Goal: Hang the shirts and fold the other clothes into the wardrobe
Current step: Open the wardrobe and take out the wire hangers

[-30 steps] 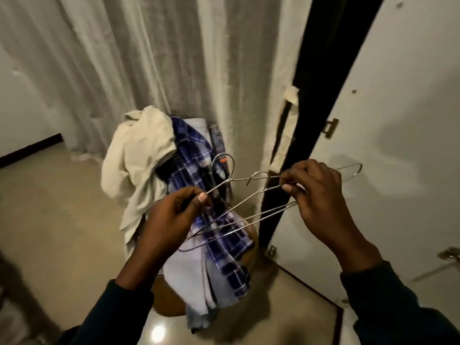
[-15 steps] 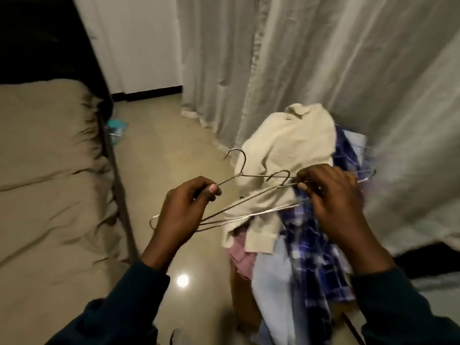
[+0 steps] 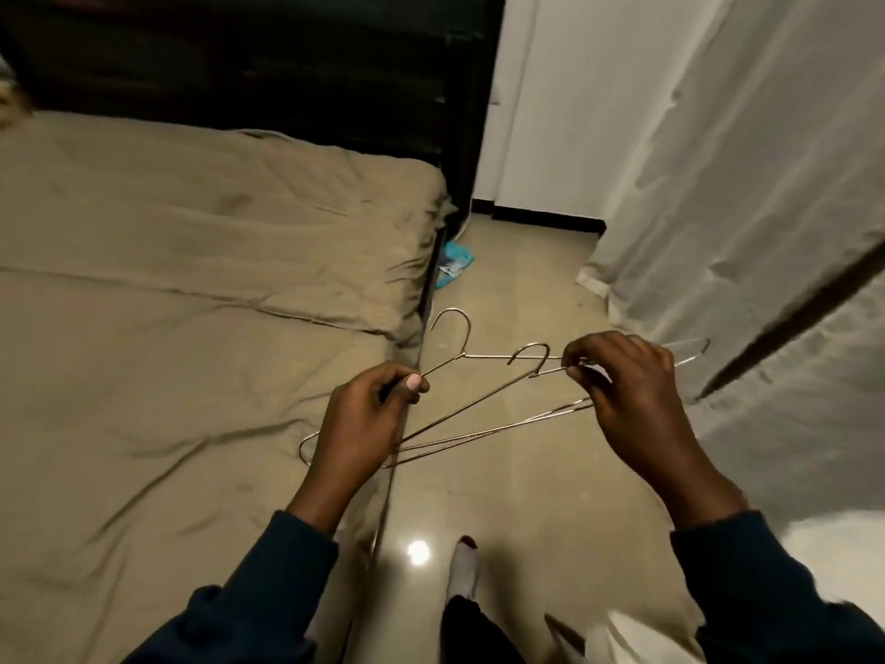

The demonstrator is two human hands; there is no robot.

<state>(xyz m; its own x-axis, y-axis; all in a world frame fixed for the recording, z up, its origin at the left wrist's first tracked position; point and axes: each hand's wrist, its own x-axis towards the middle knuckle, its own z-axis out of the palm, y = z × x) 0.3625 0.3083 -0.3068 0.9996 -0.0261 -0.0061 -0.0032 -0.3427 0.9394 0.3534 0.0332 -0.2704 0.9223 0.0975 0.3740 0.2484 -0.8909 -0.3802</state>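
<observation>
Two thin metal wire hangers (image 3: 483, 400) hang together in the air over the edge of the bed, their hooks pointing up. My left hand (image 3: 364, 424) pinches the shoulder wire of one hanger at its left end. My right hand (image 3: 627, 390) pinches the wires near the right end, by the second hook. A pale cream garment (image 3: 637, 635) shows only as a corner at the bottom right. No other clothes and no wardrobe are in view.
A bed with a wrinkled tan sheet (image 3: 191, 328) fills the left, its dark headboard (image 3: 287, 55) behind. A white curtain (image 3: 747, 208) hangs on the right. Glossy tiled floor (image 3: 517, 496) runs between them, with a blue item (image 3: 455, 261) by the bed and my socked foot (image 3: 464, 567) below.
My view has swung left from the pile of clothes to the bed. The clothes pile has left the frame. Both hands keep the same grip on the hangers.
</observation>
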